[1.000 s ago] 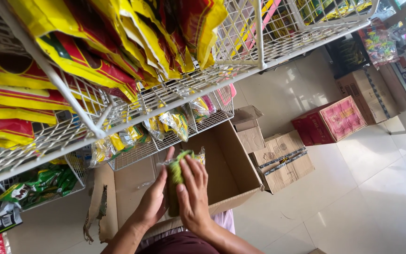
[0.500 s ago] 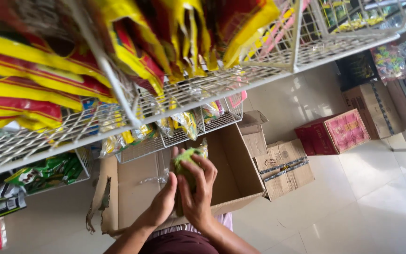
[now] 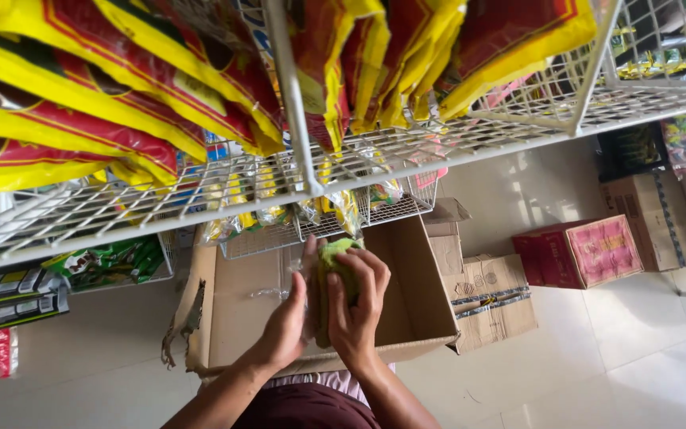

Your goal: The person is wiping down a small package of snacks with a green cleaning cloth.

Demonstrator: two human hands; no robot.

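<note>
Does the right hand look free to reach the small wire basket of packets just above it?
Probably not yet: the right hand and left hand both clasp the green bundle, though nothing blocks the wire basket.

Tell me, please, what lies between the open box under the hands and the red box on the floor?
In the head view, two brown cartons stand between the open box and the red box.

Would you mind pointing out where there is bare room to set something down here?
Bare floor lies right of the taped carton, below the red box. The open box has room left of the hands. The wire shelves are crowded with packets.
</note>
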